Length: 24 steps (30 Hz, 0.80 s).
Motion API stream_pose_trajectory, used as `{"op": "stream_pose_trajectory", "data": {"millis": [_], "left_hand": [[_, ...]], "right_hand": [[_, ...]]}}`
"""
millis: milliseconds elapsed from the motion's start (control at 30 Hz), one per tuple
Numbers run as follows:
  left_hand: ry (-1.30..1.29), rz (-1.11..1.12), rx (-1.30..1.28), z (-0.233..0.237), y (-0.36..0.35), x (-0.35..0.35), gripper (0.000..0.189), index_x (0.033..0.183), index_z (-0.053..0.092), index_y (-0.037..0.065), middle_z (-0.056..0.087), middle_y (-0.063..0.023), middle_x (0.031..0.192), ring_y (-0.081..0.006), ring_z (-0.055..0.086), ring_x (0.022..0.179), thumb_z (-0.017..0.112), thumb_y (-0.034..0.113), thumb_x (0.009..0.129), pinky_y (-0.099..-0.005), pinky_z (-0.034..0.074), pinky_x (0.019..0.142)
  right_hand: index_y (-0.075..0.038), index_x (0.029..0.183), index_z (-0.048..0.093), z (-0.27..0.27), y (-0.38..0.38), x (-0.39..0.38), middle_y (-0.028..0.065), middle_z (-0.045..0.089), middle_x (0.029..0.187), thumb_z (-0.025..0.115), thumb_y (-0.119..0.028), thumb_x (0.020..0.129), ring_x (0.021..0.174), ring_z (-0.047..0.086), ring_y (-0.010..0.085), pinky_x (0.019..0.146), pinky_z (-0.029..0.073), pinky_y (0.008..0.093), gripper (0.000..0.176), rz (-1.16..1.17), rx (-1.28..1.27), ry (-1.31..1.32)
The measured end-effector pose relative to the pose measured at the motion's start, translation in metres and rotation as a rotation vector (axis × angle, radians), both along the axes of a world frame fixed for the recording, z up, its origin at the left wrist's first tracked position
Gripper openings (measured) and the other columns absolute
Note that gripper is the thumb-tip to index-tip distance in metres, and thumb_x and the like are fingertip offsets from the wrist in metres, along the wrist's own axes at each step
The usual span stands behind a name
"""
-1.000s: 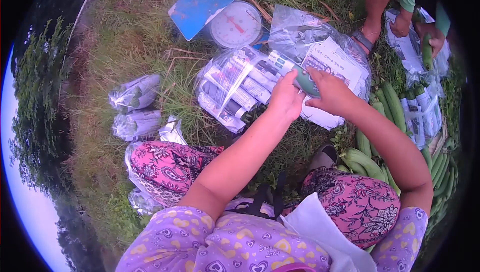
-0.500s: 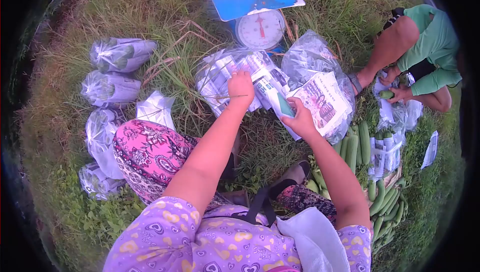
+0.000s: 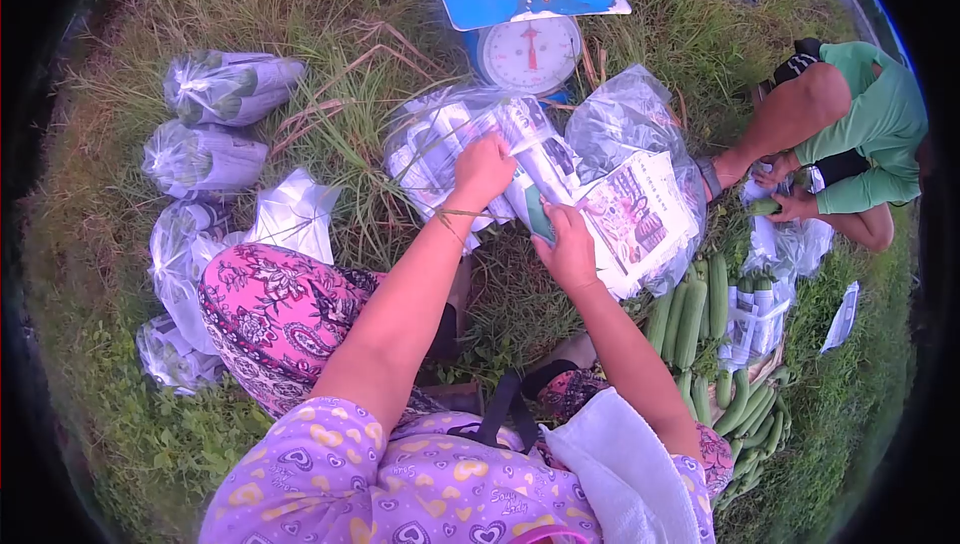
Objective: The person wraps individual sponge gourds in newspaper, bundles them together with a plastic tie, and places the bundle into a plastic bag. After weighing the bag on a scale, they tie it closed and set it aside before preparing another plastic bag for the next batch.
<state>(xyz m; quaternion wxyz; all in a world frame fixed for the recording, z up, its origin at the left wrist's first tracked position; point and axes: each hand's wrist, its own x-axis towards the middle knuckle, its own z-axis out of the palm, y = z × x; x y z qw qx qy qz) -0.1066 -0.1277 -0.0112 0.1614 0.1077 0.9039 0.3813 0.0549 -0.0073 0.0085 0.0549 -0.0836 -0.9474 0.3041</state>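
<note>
In the head view, a clear plastic bag (image 3: 425, 134) filled with newspaper rolls lies on the grass in front of me. My left hand (image 3: 485, 169) is closed at the bag's near side, seemingly pinching its plastic edge. A newspaper roll with a green printed patch (image 3: 527, 199) slants up into the bag mouth; what it wraps is hidden. The fingers of my right hand (image 3: 568, 244) are wrapped round its lower end. Just right of that hand, a stack of newspaper sheets (image 3: 640, 209) rests on another clear plastic bag (image 3: 610, 124).
Behind the bags stands a blue dial scale (image 3: 530, 54). Several packed bags (image 3: 205, 159) line the left side. Long green gourds (image 3: 690, 319) and smaller green vegetables (image 3: 760, 419) lie at right. A co-worker in a green top (image 3: 880, 124) holds a green vegetable (image 3: 765, 206).
My right hand has moved left and slightly down with the newspaper roll, closer to my left hand. The roll sits more upright. The whole view has shifted a little.
</note>
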Motion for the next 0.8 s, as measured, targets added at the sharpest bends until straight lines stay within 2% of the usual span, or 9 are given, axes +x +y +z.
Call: {"op": "stream_pose_trajectory", "data": {"millis": [167,300,400,500,600,700,800], "left_hand": [[0.202,-0.125,-0.016,0.008,-0.001,0.008,0.008,0.072,0.054,0.004,0.062,-0.0167,0.072,-0.0372,0.061,0.072,0.059,0.009,0.070,-0.0460,0.048,0.066],[0.286,-0.172,-0.067,0.008,-0.004,0.011,0.006,0.072,0.054,0.004,0.061,-0.0176,0.076,-0.0377,0.059,0.073,0.059,0.006,0.070,-0.0465,0.047,0.067],[0.318,-0.161,-0.092,0.006,-0.003,0.013,0.005,0.072,0.055,0.004,0.060,-0.0175,0.075,-0.0369,0.059,0.074,0.059,0.006,0.071,-0.0461,0.047,0.068],[0.294,-0.187,-0.086,0.008,-0.004,0.016,0.009,0.079,0.059,0.002,0.060,-0.0175,0.078,-0.0377,0.060,0.077,0.060,0.011,0.075,-0.0458,0.048,0.072],[0.249,-0.112,-0.058,0.008,-0.007,0.026,0.012,0.083,0.058,0.003,0.059,-0.0166,0.083,-0.0360,0.058,0.082,0.062,0.011,0.074,-0.0440,0.047,0.076],[0.381,-0.018,-0.067,0.004,-0.017,0.040,0.017,0.085,0.056,0.005,0.058,-0.0156,0.090,-0.0357,0.057,0.088,0.065,0.010,0.072,-0.0449,0.047,0.075],[0.347,-0.057,-0.292,-0.007,-0.027,0.043,0.022,0.091,0.055,0.005,0.057,-0.0153,0.099,-0.0358,0.055,0.095,0.066,0.012,0.073,-0.0447,0.046,0.079]], "right_hand": [[0.001,0.111,0.059,-0.032,0.001,-0.021,0.0156,0.057,0.108,0.076,-0.009,0.064,0.101,0.056,0.0317,0.086,0.047,0.0353,0.051,-0.088,-0.297,0.051],[0.002,0.106,0.062,-0.027,-0.011,-0.059,0.0174,0.057,0.105,0.075,-0.010,0.063,0.099,0.057,0.0308,0.088,0.045,0.0355,0.046,-0.109,-0.251,0.151],[0.003,0.105,0.061,-0.033,-0.020,-0.074,0.0141,0.055,0.106,0.075,-0.008,0.063,0.100,0.055,0.0302,0.087,0.046,0.0362,0.045,-0.180,-0.241,0.118],[0.002,0.105,0.061,-0.038,-0.021,-0.077,0.0134,0.055,0.106,0.075,-0.009,0.063,0.100,0.055,0.0302,0.086,0.046,0.0364,0.046,-0.199,-0.234,0.133],[0.000,0.111,0.058,-0.034,-0.017,-0.068,0.0134,0.055,0.105,0.075,-0.015,0.065,0.098,0.056,0.0302,0.086,0.047,0.0367,0.052,-0.141,-0.119,0.149],[-0.002,0.123,0.049,-0.019,-0.017,-0.047,0.0154,0.056,0.108,0.073,-0.024,0.071,0.097,0.058,0.0322,0.084,0.048,0.0396,0.061,-0.110,0.096,0.001],[-0.004,0.130,0.040,-0.022,-0.017,-0.028,0.0187,0.055,0.111,0.068,-0.032,0.078,0.098,0.059,0.0349,0.081,0.049,0.0429,0.066,-0.143,0.070,-0.228]]}}
